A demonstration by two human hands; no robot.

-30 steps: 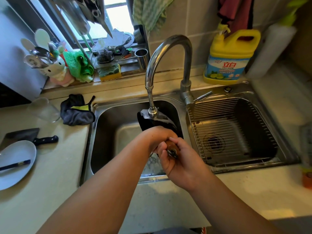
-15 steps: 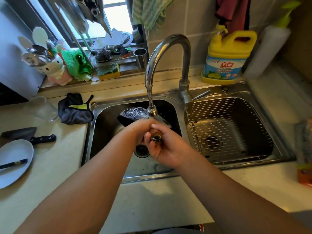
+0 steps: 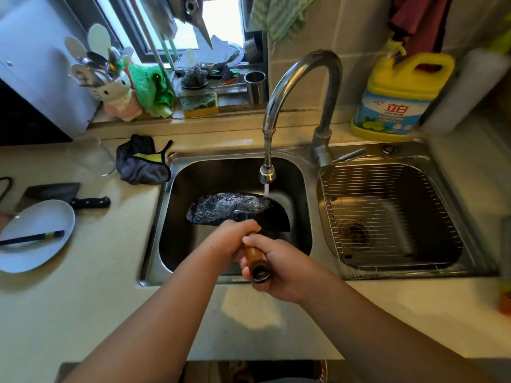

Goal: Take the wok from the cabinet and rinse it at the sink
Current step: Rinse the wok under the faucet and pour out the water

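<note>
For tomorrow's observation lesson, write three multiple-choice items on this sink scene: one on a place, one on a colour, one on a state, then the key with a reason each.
1. Where is the wok held?
A. over the left basin
B. over the right basin
C. on the counter

2. What colour is the detergent jug?
A. red
B. yellow
C. white

3. What is the tap doing?
A. shut off
B. running
C. removed

Key:
1 A, the left hand and right hand grip its handle above the left basin.
2 B, its body and handle are yellow.
3 B, a stream of water falls from the spout.
</note>
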